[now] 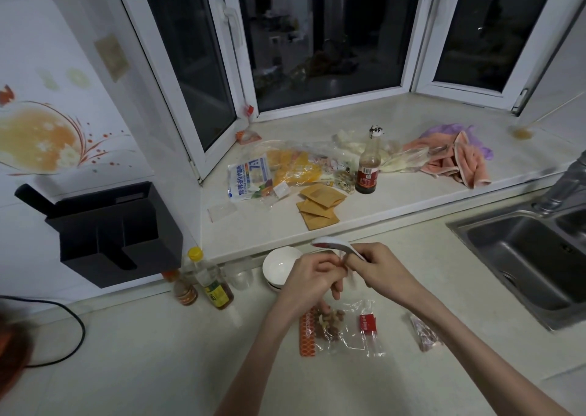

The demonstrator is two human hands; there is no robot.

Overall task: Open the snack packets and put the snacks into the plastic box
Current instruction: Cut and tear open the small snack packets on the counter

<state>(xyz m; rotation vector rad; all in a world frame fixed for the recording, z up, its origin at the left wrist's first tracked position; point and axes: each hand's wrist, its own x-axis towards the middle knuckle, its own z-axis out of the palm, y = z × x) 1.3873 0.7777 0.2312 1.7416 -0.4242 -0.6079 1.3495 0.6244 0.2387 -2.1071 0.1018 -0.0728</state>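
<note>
Both hands, left hand (309, 274) and right hand (382, 268), pinch a snack packet (336, 247) above the pale counter (152, 352).

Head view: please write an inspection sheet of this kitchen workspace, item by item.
Surface: pale stone counter, raised window ledge behind.
Job's things: red-and-white snack packet held above; clear bag of snacks on counter; small pink packet beside it; plastic box not seen.
Clutter: white bowls, sauce bottles, brown paper sachets, pink cloth.
Grippers: left hand and right hand pinch the packet.
Cables: black cable at left.
Surroundings: steel sink, dark window.
</note>
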